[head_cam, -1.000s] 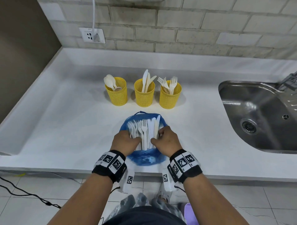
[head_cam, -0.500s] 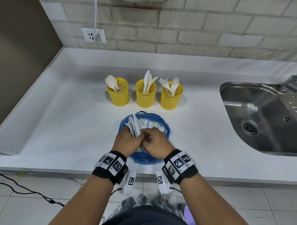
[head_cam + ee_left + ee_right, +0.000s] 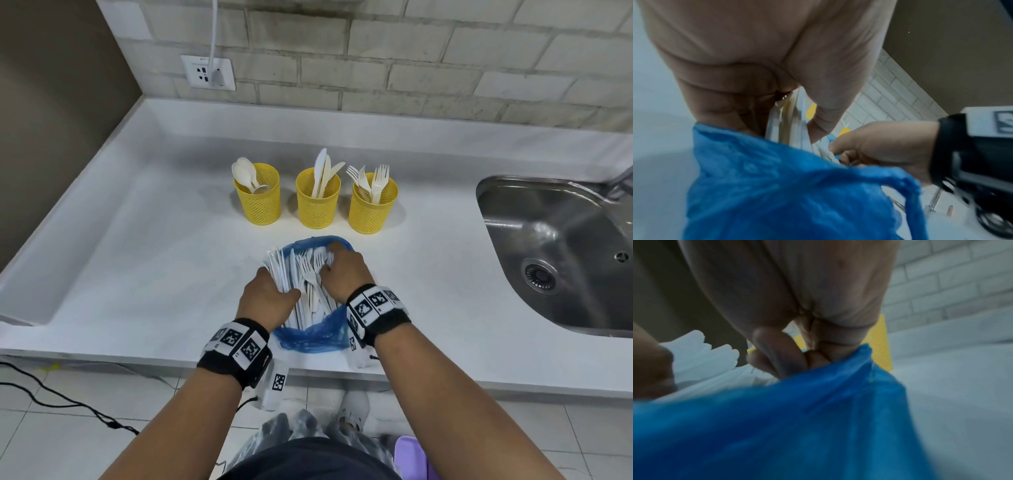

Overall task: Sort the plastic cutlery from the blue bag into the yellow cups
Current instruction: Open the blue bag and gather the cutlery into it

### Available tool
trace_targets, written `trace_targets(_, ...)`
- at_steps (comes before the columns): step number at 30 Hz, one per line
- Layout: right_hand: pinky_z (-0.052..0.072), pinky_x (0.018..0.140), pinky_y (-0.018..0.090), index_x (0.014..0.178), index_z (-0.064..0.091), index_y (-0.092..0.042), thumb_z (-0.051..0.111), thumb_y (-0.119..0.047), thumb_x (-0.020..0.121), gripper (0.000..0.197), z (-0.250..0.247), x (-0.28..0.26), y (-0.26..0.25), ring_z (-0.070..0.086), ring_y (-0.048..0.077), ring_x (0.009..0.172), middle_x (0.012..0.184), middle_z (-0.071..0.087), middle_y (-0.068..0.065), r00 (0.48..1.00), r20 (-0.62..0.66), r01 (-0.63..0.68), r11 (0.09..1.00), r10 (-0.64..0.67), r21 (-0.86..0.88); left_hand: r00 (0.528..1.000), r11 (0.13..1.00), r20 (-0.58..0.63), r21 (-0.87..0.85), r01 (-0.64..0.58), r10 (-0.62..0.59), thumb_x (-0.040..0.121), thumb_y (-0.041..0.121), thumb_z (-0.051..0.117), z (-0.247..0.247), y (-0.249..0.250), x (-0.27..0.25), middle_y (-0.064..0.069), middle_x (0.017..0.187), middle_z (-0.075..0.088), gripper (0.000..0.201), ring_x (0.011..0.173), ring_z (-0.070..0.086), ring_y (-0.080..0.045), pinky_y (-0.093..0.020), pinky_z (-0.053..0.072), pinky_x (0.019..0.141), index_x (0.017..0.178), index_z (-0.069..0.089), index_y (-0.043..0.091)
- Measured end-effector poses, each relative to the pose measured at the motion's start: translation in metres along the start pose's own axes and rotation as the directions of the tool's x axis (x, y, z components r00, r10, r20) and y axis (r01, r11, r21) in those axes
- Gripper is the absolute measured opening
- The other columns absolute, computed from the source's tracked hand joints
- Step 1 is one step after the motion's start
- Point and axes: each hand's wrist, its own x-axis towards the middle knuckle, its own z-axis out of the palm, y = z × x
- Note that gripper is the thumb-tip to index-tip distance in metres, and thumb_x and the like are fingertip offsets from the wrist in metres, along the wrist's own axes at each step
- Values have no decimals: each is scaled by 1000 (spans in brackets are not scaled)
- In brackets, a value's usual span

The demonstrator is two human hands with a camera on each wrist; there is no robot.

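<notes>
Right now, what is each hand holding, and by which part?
The left hand grips the bundle of white cutlery around its handle ends. The right hand pinches near the fork heads; exactly which piece cannot be told.

White countertop (image 3: 144,246) against a pale brick wall (image 3: 411,61); socket (image 3: 208,72) far left with cable plugged in. Steel sink (image 3: 561,260) right. Tiled floor (image 3: 61,442) below.

Thin, crinkled blue bag (image 3: 310,337) of glossy, translucent plastic film bunches under both hands' fingers. The white cutlery (image 3: 301,284) between the fingers is smooth, matt plastic. Beyond the fingertips, three yellow cups (image 3: 315,209) are perforated mesh plastic. The countertop (image 3: 137,246) is smooth white with a soft sheen; the sink (image 3: 555,246) is brushed, reflective metal.
</notes>
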Motion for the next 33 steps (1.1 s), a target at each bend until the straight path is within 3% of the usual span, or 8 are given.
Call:
trace_targets(5,48,60,31,97,62,-9,51,-29,94,23,-11,18,-15,60,23,64,73,65,8,981,181,-88,994,75,65,1000,998,20,62,-26,25,86,31,69,-1,3,-1,-8,105,64,40,98,63,-30,-41,54,88,114,50,8)
trace_targets(7,48,71,33,92,63,-7,46,-29,98,29,-14,27,-18,64,27,76,82,67,11,974,217,-66,998,67,-15,997,995,42,83,-63,59,87,28,68,-2,5,-2,-6,105,64,40,98,63,-28,-38,52,84,117,49,9)
trace_targets(10,43,87,35,105,66,-10,38,-35,104,38,-11,40,-21,62,34,112,121,68,16,975,203,-68,992,90,-111,991,986,57,108,-127,121,87,25,67,0,8,-3,-2,104,61,43,98,62,-27,-32,47,79,123,48,10)
trace_targets(14,46,95,35,125,66,-9,44,-44,102,48,-8,45,-25,62,30,117,128,66,14,964,250,-63,991,90,-114,983,976,59,118,-181,176,85,25,66,3,11,-5,-5,111,62,47,102,61,-27,-34,48,84,127,50,13)
trace_targets(20,36,58,24,84,56,-24,71,-38,89,21,-18,52,-12,55,16,76,83,58,-3,957,289,-45,998,29,51,986,982,61,100,-161,156,77,37,61,6,12,-8,-9,114,61,58,106,60,-30,-44,51,92,128,49,13)
trace_targets(26,29,38,20,103,55,-16,85,-32,82,41,-27,43,4,37,7,34,54,46,-6,947,322,-148,911,18,384,988,983,-13,97,-153,155,86,26,67,6,11,-5,-11,115,62,43,106,60,-32,-42,51,89,121,48,9)
trace_targets(28,31,38,20,104,57,-13,85,-27,83,38,-29,40,6,40,6,36,55,50,-8,956,290,-108,879,-36,464,985,983,-37,88,-164,167,86,24,67,5,12,-5,-11,110,63,38,101,60,-32,-42,51,85,116,48,10)
trace_targets(33,47,57,21,102,62,-13,85,-23,84,31,-35,32,12,64,12,75,94,70,3,973,139,65,796,-184,602,987,988,-70,-56,-145,141,89,22,64,1,18,-5,4,94,59,28,86,58,-21,-31,43,74,112,49,13)
